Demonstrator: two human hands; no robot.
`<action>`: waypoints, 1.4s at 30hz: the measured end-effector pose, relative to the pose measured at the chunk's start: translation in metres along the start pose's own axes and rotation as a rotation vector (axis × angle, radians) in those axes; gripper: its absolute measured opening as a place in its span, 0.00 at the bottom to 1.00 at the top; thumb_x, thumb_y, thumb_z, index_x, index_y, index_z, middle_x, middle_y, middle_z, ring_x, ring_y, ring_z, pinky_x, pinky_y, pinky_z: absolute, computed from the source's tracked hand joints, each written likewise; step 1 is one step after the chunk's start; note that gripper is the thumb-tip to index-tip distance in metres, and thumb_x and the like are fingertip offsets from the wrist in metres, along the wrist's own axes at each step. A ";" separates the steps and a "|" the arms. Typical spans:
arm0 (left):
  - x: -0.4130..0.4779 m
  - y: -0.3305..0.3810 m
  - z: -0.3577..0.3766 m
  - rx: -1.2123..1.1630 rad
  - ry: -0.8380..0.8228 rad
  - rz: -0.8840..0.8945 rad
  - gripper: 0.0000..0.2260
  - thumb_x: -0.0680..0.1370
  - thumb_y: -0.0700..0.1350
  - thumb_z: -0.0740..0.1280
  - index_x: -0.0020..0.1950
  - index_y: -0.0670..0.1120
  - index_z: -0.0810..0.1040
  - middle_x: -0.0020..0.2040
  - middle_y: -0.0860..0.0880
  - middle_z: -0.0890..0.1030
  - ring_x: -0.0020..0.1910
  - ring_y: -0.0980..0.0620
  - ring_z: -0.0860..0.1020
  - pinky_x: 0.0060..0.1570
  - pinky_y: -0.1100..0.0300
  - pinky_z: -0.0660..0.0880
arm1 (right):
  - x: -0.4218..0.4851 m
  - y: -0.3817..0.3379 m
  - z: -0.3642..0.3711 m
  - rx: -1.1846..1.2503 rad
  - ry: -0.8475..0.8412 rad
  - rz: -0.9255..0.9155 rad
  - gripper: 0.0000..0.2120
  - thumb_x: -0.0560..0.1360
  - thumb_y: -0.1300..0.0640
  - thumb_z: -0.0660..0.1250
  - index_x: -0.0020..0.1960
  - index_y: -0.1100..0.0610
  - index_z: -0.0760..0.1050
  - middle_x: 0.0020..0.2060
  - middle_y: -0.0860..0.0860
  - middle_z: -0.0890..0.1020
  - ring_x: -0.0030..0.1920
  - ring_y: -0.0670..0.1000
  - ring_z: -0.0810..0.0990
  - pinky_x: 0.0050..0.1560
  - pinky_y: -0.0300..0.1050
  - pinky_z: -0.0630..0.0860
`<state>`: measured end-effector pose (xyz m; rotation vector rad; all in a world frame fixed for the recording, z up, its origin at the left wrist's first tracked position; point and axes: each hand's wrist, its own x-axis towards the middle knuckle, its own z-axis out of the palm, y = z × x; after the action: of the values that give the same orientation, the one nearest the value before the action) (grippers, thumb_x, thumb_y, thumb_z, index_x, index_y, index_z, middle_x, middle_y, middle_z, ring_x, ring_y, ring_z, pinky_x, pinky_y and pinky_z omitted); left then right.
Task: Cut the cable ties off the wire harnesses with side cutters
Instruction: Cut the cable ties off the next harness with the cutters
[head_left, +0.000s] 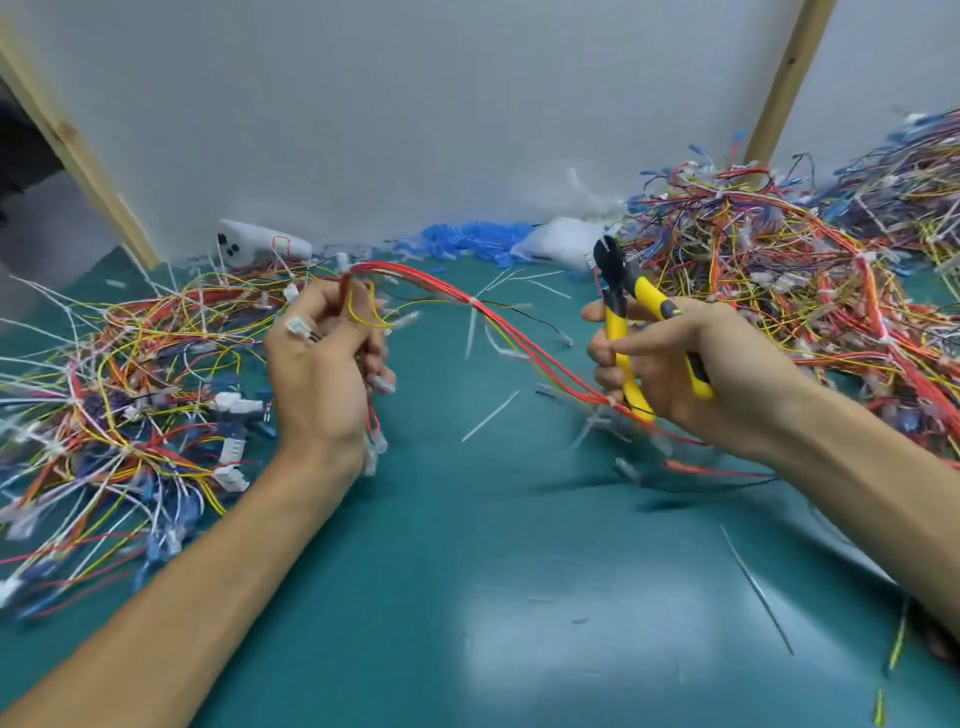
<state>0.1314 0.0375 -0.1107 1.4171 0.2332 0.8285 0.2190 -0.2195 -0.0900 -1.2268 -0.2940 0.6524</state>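
Harness (519, 338) work is between cuts: the left hand (322, 364) is clenched round one end of a red and yellow bundle, which sags across the middle of the desk (467, 545) to the right hand (675, 364). That hand grasps the yellow side cutters (636, 296), their nose pointing up and away from the wires. A white cable tie (472, 306) binds the bundle midway between the hands. The next move probably calls for tipping the cutters down onto that tie and nipping only the plastic, not the insulation. Cut tie ends (491, 415) lie near the desk's centre. Tangled harness piles sit at the left edge (104, 364) and the far right corner (779, 260). A white bag (558, 239) lies at the far edge, its contents hidden
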 end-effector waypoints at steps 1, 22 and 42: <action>0.003 -0.001 -0.002 -0.085 0.028 -0.086 0.10 0.84 0.36 0.63 0.43 0.44 0.74 0.28 0.49 0.70 0.26 0.53 0.65 0.24 0.63 0.64 | 0.000 0.000 0.000 -0.058 -0.013 -0.025 0.14 0.76 0.70 0.62 0.61 0.62 0.74 0.38 0.57 0.76 0.34 0.54 0.73 0.34 0.46 0.74; -0.020 -0.002 0.007 0.981 -0.364 0.541 0.17 0.75 0.44 0.75 0.64 0.48 0.85 0.41 0.45 0.82 0.42 0.40 0.81 0.44 0.46 0.80 | -0.014 0.035 0.043 -0.042 -0.244 -0.270 0.16 0.77 0.65 0.68 0.63 0.58 0.81 0.65 0.57 0.82 0.52 0.58 0.85 0.46 0.47 0.76; -0.167 0.022 0.042 1.252 -1.407 0.363 0.36 0.81 0.69 0.36 0.86 0.52 0.39 0.85 0.51 0.35 0.82 0.54 0.29 0.82 0.45 0.39 | 0.019 0.018 0.009 0.456 0.213 -0.200 0.09 0.82 0.70 0.58 0.49 0.68 0.76 0.54 0.62 0.84 0.55 0.58 0.85 0.46 0.38 0.82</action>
<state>0.0312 -0.1016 -0.1367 2.9126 -0.7498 -0.3565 0.2231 -0.1975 -0.1059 -0.8066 -0.0796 0.3827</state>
